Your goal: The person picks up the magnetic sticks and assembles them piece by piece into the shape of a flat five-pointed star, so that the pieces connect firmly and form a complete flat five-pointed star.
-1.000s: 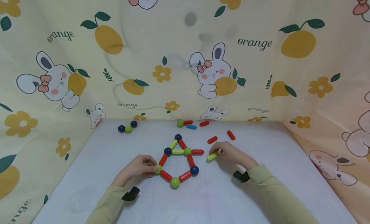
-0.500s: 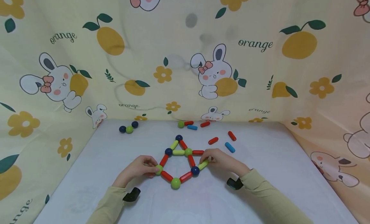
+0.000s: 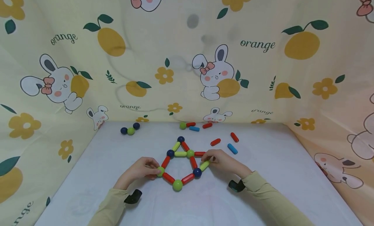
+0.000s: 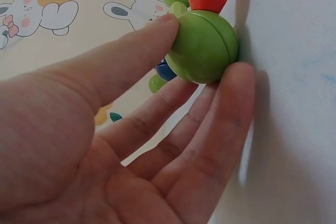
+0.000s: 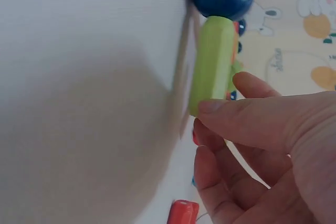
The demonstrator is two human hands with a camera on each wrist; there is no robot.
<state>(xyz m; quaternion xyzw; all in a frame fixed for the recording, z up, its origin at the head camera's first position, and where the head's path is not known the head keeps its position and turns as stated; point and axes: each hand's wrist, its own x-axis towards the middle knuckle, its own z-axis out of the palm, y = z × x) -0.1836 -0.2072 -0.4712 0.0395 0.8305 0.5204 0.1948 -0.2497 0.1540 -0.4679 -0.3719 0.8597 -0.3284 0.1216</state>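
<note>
On the table lies a frame of red and yellow-green magnetic rods joined by balls. My left hand [image 3: 141,169] pinches the green ball [image 4: 202,48] at the frame's left corner between thumb and fingers. At the opposite side, my right hand [image 3: 226,161] holds a yellow-green rod [image 5: 212,61] by its outer end. That rod's other end touches the navy ball [image 3: 197,172] at the right corner. A red rod [image 3: 199,153] juts right from the upper green ball [image 3: 190,153]; its tip reaches the right hand's fingers. The front corner is a green ball [image 3: 177,185].
Beyond the right hand lie a blue rod [image 3: 232,148] and red rods [image 3: 215,142]. At the back edge are a green ball [image 3: 182,125], another blue rod [image 3: 194,129] and more red rods. Loose balls [image 3: 130,131] sit back left. A patterned cloth [image 3: 163,57] surrounds the table.
My right hand has moved left, bringing the yellow-green rod against the navy ball. The blue rod it had covered now shows. My left hand stays on the green ball.
</note>
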